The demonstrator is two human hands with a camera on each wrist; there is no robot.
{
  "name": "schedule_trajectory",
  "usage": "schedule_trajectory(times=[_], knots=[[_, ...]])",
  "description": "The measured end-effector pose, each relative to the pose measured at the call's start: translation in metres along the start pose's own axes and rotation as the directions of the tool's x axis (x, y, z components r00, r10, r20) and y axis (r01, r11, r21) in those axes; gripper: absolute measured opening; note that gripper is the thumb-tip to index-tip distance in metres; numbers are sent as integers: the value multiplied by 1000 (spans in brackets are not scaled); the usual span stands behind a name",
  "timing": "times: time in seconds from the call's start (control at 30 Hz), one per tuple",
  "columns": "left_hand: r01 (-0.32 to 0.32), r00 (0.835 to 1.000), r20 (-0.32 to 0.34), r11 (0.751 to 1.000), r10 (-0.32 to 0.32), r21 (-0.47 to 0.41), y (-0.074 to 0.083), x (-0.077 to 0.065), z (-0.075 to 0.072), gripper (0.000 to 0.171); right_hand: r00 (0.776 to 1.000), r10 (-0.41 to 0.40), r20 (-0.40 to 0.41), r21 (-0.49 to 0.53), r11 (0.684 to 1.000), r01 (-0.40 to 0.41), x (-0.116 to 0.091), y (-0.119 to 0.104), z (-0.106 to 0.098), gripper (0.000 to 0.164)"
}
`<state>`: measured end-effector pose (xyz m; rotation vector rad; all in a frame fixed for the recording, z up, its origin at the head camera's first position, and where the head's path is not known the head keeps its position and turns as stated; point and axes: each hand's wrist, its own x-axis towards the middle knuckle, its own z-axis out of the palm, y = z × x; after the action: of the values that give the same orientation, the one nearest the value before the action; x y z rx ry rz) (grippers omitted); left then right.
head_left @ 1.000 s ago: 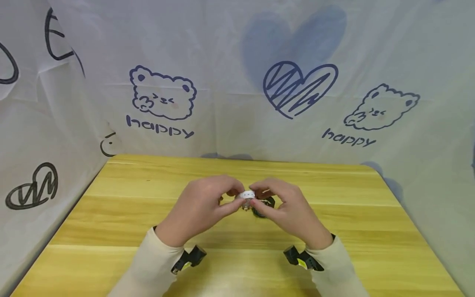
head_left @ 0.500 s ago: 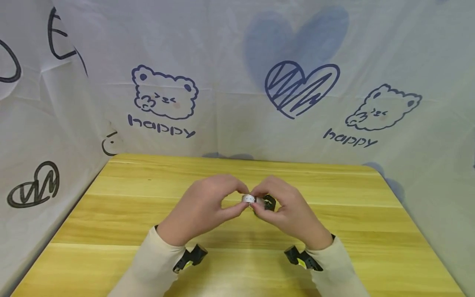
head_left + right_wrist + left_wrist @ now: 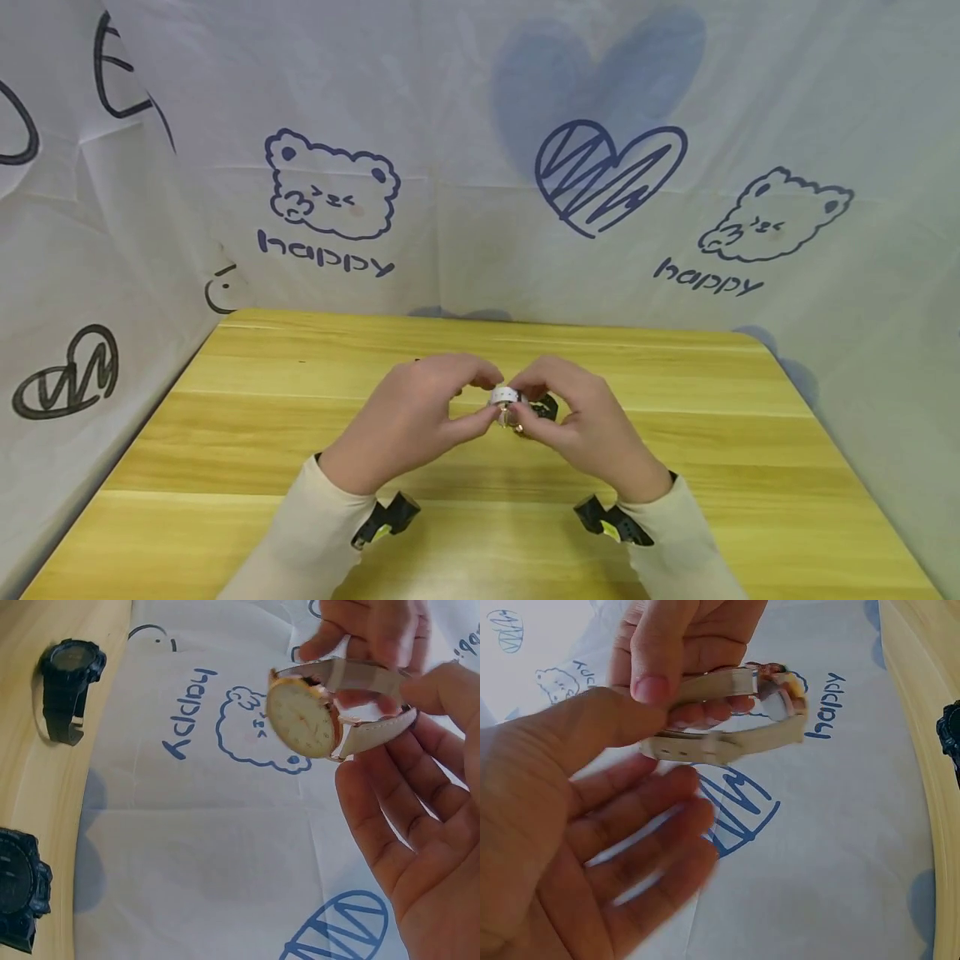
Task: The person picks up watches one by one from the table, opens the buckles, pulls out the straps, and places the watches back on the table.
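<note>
Watch (image 3: 304, 718) with a pale strap (image 3: 769, 740) is held up above the counter (image 3: 480, 533), between the two hands. Thumb and fingers of the left hand (image 3: 416, 408) pinch the strap near its ends, its other fingers loosely spread; the right hand (image 3: 573, 408) grips the strap just beside them. Farther out, the strap curves to the gold-coloured case, its dial facing the right wrist camera; the fingers hide the buckle, so whether it is fastened cannot be told. Working the strap well probably calls for one steady pinch while the other thumb eases the band along straight, without twisting it or letting the heavier case swing. Beyond, two black watches (image 3: 73, 660) lie on the counter, well apart from the held one, and are best left unknocked.
</note>
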<state>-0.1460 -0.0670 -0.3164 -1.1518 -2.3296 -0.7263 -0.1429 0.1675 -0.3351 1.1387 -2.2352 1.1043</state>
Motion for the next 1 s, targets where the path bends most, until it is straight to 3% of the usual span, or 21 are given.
schedule_trajectory(times=[0.2,0.37,0.53,0.8,1.0], knots=[[87,996,31,996,-87,10,-2,1,0,11,997,56,-58,73,996,-51,-1,2,1,26],[79,997,11,997,-79,-10,-2,-1,0,5,994,110,-11,39,993,-109,-1,1,1,25],[68,998,19,997,-67,-24,-1,-2,0,9,996,88,24,15,996,-88,-1,-1,2,21],[37,999,-14,999,-37,5,-2,-1,0,9,990,144,0,62,988,-144,-1,-1,2,19],[69,997,-18,997,-69,30,-4,-1,-1,6,980,199,-14,80,977,-197,-1,0,4,19]])
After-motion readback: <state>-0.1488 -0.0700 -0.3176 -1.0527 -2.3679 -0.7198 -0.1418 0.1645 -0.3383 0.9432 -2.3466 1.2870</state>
